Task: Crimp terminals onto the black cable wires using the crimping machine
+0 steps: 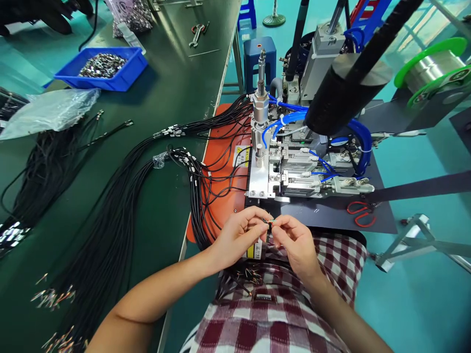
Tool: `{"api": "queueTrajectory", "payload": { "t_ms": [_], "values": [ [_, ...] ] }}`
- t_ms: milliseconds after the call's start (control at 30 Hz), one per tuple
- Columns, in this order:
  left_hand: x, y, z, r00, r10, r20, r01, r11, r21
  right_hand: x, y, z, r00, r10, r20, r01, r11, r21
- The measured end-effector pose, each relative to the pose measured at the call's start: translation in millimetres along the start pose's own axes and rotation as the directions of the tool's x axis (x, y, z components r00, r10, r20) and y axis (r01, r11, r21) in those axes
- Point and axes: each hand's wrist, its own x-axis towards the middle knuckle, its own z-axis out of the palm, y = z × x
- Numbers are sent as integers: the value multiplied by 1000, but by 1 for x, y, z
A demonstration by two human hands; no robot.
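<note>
My left hand [241,237] pinches the end of a black cable, just in front of the machine [262,184]. Thin coloured wires [271,221] stick out of that cable end toward the right. Fingers of my right hand [294,240] are closed on these wires, close to the left fingertips. Below the hands, more cable ends with bare coloured wires [250,274] lie on my lap over a checked apron [265,323]. Black cables [198,215] hang over the orange plate [221,196] to the left of my hands.
On the green table [165,196] lie long cable bundles [110,225], a blue bin [134,73] of small metal parts, a plastic bag [51,113] and a wrench [196,37]. Red-handled scissors [362,213] rest right of the machine. A wire spool [434,71] stands at upper right.
</note>
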Motion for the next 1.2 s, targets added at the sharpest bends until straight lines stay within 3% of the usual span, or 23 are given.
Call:
{"api": "queueTrajectory", "payload": {
  "t_ms": [167,567,767,1067,1200],
  "values": [
    [2,0,3,999,31,-37,-31,1000,4,-3,6,5,1000,-4,-21,4,1000,-4],
    [3,13,-1,979,-203,-2,203,979,2,-8,-3,-4,991,-67,115,92,969,-228],
    [4,9,-2,973,-227,-46,223,972,-77,-10,-5,-4,993,-65,103,87,969,-231],
    [7,6,1,962,-239,-135,233,970,-63,-12,-1,6,996,-85,8,84,966,-246],
    [8,3,0,956,-260,-133,248,964,-100,-8,-4,0,997,-57,45,67,958,-279]
  ]
}}
